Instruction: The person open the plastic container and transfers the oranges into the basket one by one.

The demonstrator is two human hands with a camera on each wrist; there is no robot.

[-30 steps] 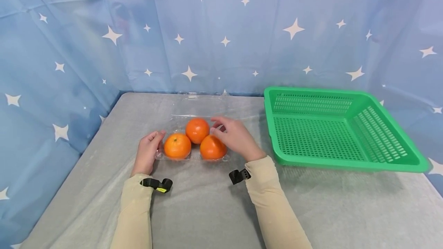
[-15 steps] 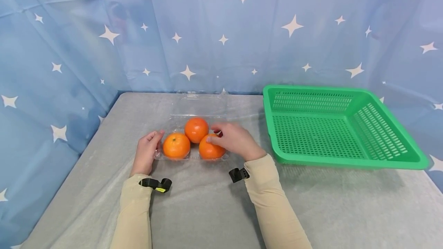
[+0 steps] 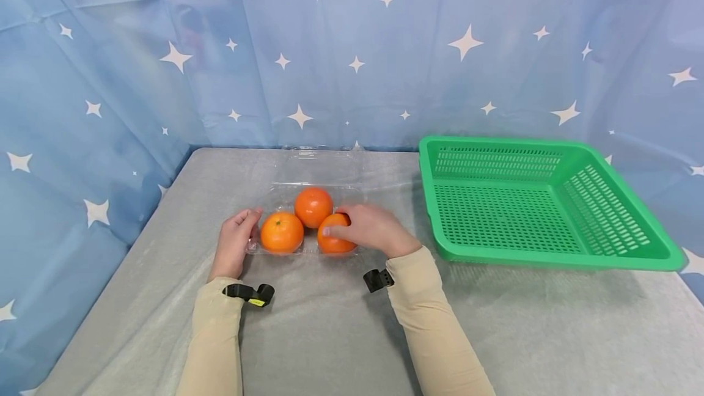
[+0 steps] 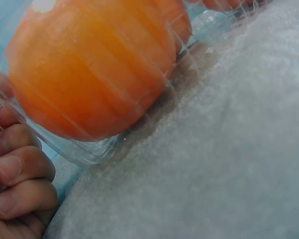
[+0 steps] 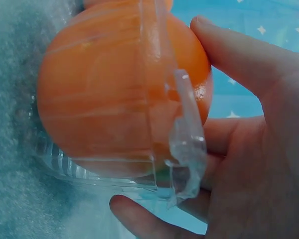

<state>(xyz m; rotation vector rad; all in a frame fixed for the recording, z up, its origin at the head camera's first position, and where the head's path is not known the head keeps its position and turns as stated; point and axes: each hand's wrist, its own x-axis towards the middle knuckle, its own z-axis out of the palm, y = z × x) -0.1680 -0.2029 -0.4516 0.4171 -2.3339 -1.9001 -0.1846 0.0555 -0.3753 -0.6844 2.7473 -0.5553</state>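
Observation:
Three oranges sit in a clear plastic clamshell container, whose raised lid (image 3: 319,167) stands behind them in the head view. My left hand (image 3: 234,240) pinches the container's left rim beside the left orange (image 3: 282,234), its other fingers curled in the left wrist view. Over the right end, my right hand (image 3: 379,230) grips the right orange (image 3: 334,245). Its thumb presses the near upper side, and the other fingers reach around the far side. In the right wrist view that orange (image 5: 97,94) shows through the container wall. Between and behind these two lies the back orange (image 3: 313,206).
A large green perforated basket (image 3: 511,255) stands to the right of the container. Grey cloth covers the table (image 3: 313,335). A blue curtain (image 3: 352,35) with white stars hangs along the back and left side.
My right hand has come down from above the right orange and closed around it, the thumb sliding left and lower. The left hand stays at the container's rim.

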